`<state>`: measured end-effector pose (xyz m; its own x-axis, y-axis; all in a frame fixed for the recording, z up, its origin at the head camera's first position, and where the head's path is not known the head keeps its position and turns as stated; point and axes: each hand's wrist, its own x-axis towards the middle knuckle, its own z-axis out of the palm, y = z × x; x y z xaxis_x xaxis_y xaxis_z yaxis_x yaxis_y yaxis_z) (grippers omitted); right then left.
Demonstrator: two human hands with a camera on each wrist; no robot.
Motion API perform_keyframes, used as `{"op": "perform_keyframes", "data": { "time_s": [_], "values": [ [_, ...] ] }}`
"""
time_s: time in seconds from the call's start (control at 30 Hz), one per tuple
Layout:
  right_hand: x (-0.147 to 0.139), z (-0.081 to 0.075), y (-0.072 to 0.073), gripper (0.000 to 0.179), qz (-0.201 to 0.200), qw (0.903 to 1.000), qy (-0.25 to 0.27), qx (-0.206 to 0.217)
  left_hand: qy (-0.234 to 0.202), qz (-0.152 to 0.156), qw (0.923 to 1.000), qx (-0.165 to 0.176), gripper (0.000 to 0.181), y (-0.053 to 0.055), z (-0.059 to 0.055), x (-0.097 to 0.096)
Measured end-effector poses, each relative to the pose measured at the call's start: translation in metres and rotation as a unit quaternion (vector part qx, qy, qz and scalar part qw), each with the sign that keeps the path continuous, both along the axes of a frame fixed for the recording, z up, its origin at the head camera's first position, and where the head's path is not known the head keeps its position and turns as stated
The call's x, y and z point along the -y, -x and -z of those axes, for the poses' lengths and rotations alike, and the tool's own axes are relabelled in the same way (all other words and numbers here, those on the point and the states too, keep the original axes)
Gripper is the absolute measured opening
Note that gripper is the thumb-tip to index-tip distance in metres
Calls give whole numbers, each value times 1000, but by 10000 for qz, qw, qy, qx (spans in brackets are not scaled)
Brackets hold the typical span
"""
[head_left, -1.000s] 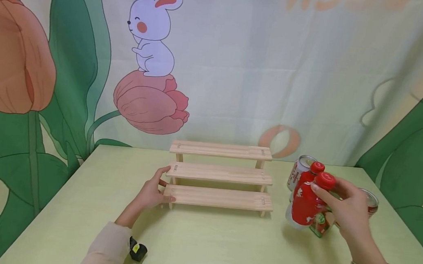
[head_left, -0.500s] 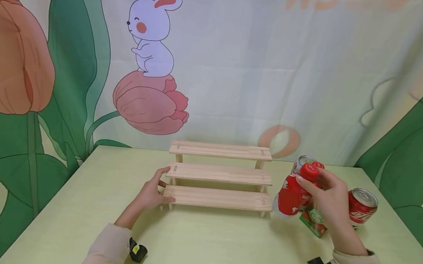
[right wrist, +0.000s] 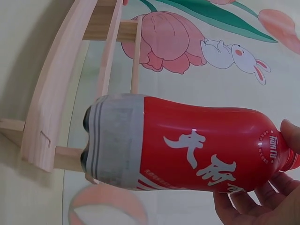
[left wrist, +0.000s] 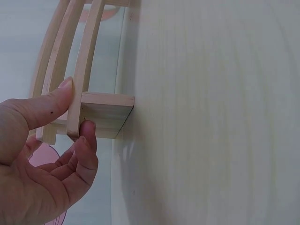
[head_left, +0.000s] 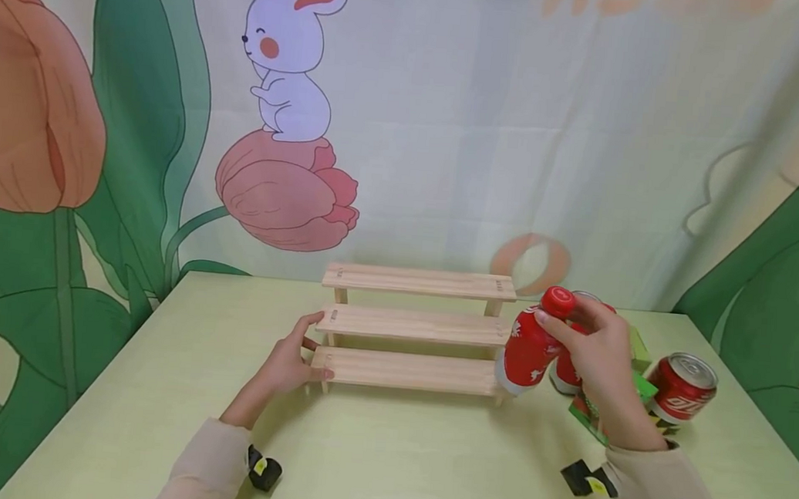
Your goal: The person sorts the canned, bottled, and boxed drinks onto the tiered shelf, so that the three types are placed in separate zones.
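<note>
A three-tier wooden shelf (head_left: 415,325) stands near the back of the table. My left hand (head_left: 287,361) grips the left end of its lowest board; in the left wrist view the thumb (left wrist: 63,93) lies on top and curled fingers reach under the board. My right hand (head_left: 600,360) holds a red plastic drink bottle (head_left: 530,345) by the neck, just under its red cap. The bottle tilts, its base down to the left and overlapping the right ends of the lower boards in the head view. White lettering on its red label (right wrist: 197,145) shows in the right wrist view.
Right of the shelf, partly hidden behind the right hand, stand a second red bottle (head_left: 565,375), a green and red carton (head_left: 586,417) and another can. A red drink can (head_left: 685,387) is at the far right. A printed curtain (head_left: 422,127) hangs behind the table.
My right hand has carried the red bottle leftward to the shelf's right end, uncovering the red can at the far right. My left hand stays on the shelf.
</note>
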<state>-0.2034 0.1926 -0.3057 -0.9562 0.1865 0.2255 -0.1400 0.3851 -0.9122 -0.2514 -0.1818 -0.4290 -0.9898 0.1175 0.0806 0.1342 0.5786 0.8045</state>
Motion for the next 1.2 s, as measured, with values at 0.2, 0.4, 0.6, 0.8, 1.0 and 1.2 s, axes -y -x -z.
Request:
{"op": "perform_keyframes", "data": {
  "time_s": [0.2,0.4,0.6,0.8,1.0,1.2],
  "values": [
    [9,-3,5,52,-99,9998,-63,-153,27,-33,10000,42,90,-1,-1,-1],
    [18,-7,12,54,-110,9999,87,-32,26,-35,10000,16,90,-1,0,-1],
    [25,-10,18,53,-332,9990,311,-24,31,-77,9999,58,91,-1,0,-1],
    [33,-14,24,51,-537,9977,391,-97,-9,-66,10000,28,91,-1,0,-1],
    [39,-18,30,46,-679,9965,483,-92,-40,-34,10000,12,91,0,0,-1],
    [45,-22,36,45,-808,9945,637,-206,-19,-83,9999,79,91,-1,0,-2]
  ]
}}
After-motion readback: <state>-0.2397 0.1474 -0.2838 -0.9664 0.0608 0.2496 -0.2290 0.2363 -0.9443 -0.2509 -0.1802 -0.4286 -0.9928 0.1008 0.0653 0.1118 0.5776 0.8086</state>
